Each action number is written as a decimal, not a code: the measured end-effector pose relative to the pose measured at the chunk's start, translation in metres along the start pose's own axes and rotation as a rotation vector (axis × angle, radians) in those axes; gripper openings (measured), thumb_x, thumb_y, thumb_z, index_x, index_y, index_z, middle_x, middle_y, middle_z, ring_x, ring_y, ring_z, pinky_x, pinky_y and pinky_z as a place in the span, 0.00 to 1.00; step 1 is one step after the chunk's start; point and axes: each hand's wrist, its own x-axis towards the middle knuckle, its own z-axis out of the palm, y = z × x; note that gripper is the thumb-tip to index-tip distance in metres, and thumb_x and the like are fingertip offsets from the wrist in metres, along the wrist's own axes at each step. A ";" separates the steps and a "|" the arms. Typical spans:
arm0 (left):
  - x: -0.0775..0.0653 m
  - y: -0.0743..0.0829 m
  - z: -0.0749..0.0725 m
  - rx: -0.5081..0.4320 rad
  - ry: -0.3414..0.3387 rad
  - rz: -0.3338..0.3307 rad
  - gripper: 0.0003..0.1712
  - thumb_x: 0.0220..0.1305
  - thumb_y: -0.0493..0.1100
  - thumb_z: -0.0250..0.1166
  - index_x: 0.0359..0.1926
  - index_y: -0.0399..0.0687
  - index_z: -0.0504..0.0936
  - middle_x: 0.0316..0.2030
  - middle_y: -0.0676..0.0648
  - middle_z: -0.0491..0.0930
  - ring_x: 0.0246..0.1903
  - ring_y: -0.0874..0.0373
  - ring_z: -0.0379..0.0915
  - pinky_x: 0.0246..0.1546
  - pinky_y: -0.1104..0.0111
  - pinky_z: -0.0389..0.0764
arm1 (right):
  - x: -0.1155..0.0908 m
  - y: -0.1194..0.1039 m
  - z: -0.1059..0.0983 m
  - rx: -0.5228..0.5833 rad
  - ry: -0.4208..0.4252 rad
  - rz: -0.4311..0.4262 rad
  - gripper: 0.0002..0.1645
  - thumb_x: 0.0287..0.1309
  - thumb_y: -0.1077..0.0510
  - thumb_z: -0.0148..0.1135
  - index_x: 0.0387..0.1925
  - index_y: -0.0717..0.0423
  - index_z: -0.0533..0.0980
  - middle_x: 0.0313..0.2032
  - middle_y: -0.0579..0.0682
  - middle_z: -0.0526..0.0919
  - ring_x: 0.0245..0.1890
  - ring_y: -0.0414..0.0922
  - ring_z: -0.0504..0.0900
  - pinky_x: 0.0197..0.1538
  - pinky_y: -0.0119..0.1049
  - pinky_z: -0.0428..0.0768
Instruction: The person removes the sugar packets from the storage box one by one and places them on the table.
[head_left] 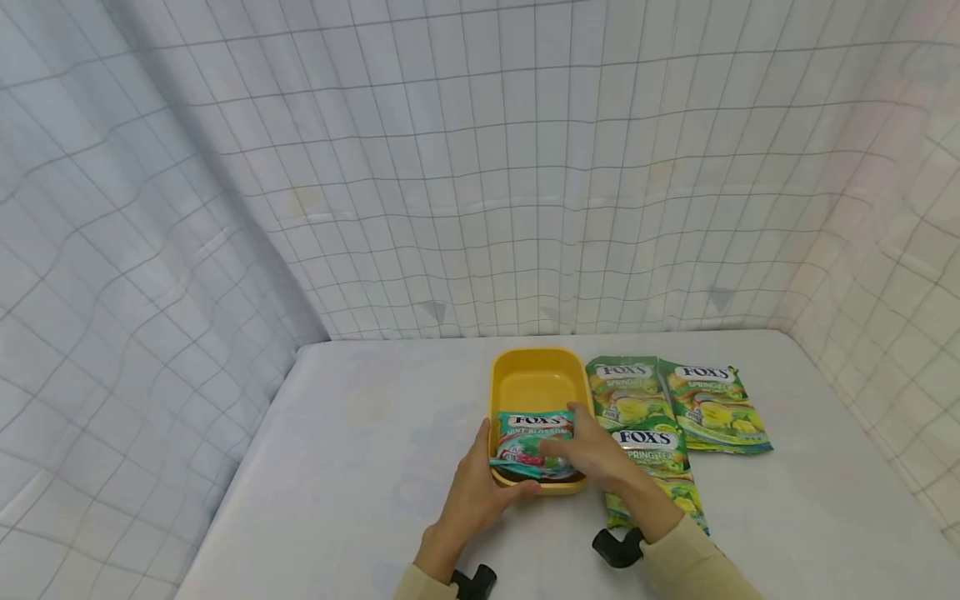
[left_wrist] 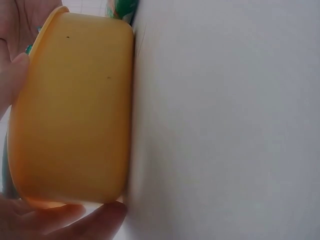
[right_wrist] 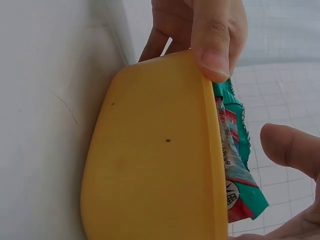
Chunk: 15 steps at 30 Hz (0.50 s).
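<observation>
A yellow plastic container (head_left: 534, 387) stands on the white table with a teal Fox's Mint Blossom candy bag (head_left: 517, 450) lying in its near half. My left hand (head_left: 476, 487) grips the container's near left corner, its thumb on the near rim and its fingers along the left wall. Over the bag's right side reaches my right hand (head_left: 600, 454). In the right wrist view the right thumb (right_wrist: 290, 150) is stretched out, with a gap between it and the teal bag (right_wrist: 237, 150). The right fingertips are partly hidden.
Green Fox's Spring Tea bags lie right of the container: one behind (head_left: 630, 392), one at the far right (head_left: 716, 408) and one in front (head_left: 660, 458), partly under my right forearm. A white grid-patterned curtain (head_left: 525, 208) surrounds the table (head_left: 360, 467).
</observation>
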 end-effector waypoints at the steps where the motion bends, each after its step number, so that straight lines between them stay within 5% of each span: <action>1: 0.000 0.000 0.000 -0.001 0.001 0.001 0.69 0.52 0.62 0.78 0.80 0.38 0.47 0.67 0.40 0.72 0.63 0.48 0.72 0.63 0.49 0.73 | 0.000 -0.001 -0.001 0.021 -0.007 0.004 0.59 0.62 0.53 0.71 0.79 0.66 0.43 0.71 0.69 0.62 0.69 0.66 0.64 0.67 0.67 0.64; 11: -0.001 -0.001 0.000 -0.010 0.008 -0.021 0.71 0.52 0.63 0.78 0.80 0.36 0.45 0.69 0.37 0.69 0.65 0.44 0.69 0.65 0.48 0.70 | 0.004 -0.001 0.000 0.243 -0.049 0.033 0.52 0.65 0.60 0.67 0.76 0.72 0.46 0.58 0.66 0.74 0.54 0.56 0.79 0.62 0.56 0.75; 15: -0.001 0.000 -0.001 -0.016 0.006 -0.016 0.71 0.51 0.63 0.78 0.80 0.37 0.45 0.69 0.39 0.69 0.65 0.47 0.70 0.65 0.49 0.71 | 0.008 0.000 0.004 0.278 -0.052 0.035 0.50 0.65 0.62 0.67 0.76 0.70 0.47 0.60 0.66 0.72 0.56 0.56 0.78 0.63 0.56 0.74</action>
